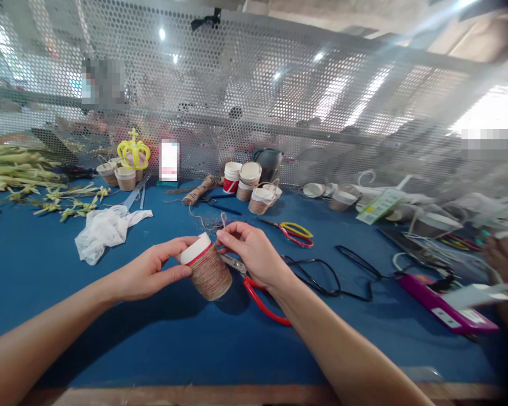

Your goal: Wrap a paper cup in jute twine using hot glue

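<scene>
My left hand (152,269) holds a cup (210,275) between thumb and fingers near its white rim — the cup is wrapped in twine and tilted, in front of me over the blue table (161,349). My right hand (254,251) pinches a strand of twine (223,217) just beside the rim. Red-handled scissors (258,301) lie below that hand — a twine bundle (200,190) lies farther back.

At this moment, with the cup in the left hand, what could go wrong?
The twine strand pinched in the right hand might slip, and the twine-wrapped cup could begin to unwind. The red-handled scissors lie close beside the cup, partly hidden by that hand, so it might bump them.
</scene>
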{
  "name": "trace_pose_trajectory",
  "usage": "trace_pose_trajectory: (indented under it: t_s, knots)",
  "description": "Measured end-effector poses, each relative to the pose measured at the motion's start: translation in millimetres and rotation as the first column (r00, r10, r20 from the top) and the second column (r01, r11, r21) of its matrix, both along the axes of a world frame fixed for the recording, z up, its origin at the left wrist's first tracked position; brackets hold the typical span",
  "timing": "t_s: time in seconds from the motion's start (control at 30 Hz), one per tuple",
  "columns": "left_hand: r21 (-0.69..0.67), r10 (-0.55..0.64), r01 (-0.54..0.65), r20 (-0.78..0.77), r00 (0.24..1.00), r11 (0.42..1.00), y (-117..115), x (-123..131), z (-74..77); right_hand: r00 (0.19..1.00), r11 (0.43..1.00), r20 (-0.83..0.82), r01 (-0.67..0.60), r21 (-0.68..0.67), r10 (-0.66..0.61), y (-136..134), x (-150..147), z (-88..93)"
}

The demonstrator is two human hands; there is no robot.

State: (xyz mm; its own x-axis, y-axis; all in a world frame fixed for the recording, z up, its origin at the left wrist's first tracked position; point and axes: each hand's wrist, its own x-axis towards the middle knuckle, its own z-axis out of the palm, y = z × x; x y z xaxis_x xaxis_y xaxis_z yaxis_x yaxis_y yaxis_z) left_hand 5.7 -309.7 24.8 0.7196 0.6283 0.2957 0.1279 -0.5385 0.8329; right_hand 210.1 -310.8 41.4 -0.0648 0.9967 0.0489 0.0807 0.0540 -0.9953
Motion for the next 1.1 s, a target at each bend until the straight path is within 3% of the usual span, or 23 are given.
trace_pose_trajectory:
  t_s: [0.4,0.57,0.83,0.97,1.1]
  knots:
    - [-0.030,0.012,-0.012,0.000,1.000,0.999,-2,0,1.0,0.998,0.998,0.031,-0.055,0.014,0.055,-4,-4,-6.0]
    - [-0.033,0.015,-0.015,0.005,1.000,0.999,-3,0,2.8,0.983,0.996,0.173,-0.076,0.040,0.068,-9,-6,-8.8]
    - [-0.025,0.023,-0.022,0.017,1.000,0.999,1,2,0.5,0.958,0.986,0.285,-0.017,0.168,-0.032,-10,-9,-11.1]
    - [-0.054,0.024,-0.023,0.022,0.999,0.998,1,3,0.8,0.906,0.960,0.411,-0.020,0.279,-0.101,-13,-10,-11.4]
    - [-0.128,0.116,-0.119,-0.028,0.993,0.985,-6,8,-0.1,0.815,0.920,0.548,-0.048,0.389,-0.189,-21,-17,-13.8]
